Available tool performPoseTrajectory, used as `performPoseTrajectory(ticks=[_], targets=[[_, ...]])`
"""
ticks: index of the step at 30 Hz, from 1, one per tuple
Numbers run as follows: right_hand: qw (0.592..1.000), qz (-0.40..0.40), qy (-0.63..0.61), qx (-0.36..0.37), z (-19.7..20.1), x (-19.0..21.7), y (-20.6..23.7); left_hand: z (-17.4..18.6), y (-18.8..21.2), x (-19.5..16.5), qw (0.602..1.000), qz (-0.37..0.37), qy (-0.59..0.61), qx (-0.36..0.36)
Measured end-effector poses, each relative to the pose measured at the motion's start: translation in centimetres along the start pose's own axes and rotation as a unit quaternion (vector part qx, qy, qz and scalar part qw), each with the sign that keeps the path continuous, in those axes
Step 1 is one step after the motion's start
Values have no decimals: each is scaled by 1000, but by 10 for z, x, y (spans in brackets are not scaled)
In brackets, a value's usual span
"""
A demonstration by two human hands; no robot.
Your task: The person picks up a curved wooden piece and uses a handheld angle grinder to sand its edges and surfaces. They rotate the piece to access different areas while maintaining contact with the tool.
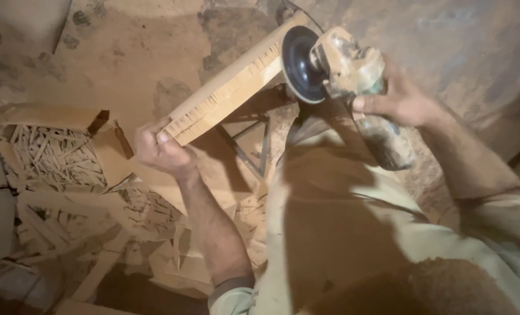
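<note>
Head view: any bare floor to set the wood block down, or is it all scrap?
Bare dusty floor lies above the box of wood sticks, left of the block held by the left hand. Lower left is crowded with offcuts. The right hand holds the grinder.

One open cardboard box, no labels, signs or screens.

The open brown cardboard box [55, 153] sits on the floor at the left, flaps spread wide and dusted tan, and is filled with a loose heap of thin pale wooden sticks [50, 156]; its sides show no visible printing.
</note>
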State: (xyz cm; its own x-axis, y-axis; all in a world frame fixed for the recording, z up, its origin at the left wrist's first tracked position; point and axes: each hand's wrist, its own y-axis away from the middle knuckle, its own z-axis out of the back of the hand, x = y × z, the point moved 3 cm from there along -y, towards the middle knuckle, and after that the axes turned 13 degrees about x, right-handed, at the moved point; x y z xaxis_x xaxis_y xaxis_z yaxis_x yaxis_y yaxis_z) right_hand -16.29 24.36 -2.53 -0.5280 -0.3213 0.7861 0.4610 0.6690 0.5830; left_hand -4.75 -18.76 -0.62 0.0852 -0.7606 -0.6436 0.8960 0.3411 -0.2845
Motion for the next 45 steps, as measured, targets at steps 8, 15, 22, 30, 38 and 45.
performPoseTrajectory(ticks=[8, 15, 22, 30, 38, 45], targets=[[979, -81, 186, 31, -18, 66, 9, -3, -1, 7, 999, 30, 12, -7], [976, -48, 212, 7, -3, 76, 6, -3, 5, 13, 1000, 19, 17, -3], [978, -87, 188, -14, 13, 49, 5, 0, 8, 13, 1000, -12, -3, 12], [984, -105, 140, -44, 23, 18, -4, 3, 7, 14, 1000, -7, -5, 28], [998, -28, -41, -35, 27, -39, -33, 6, 4, 8, 999, -4, 8, 31], [994, 41, -103, -7, 15, -43, -30, 6, 1, 8, 999, -9, 6, 30]])
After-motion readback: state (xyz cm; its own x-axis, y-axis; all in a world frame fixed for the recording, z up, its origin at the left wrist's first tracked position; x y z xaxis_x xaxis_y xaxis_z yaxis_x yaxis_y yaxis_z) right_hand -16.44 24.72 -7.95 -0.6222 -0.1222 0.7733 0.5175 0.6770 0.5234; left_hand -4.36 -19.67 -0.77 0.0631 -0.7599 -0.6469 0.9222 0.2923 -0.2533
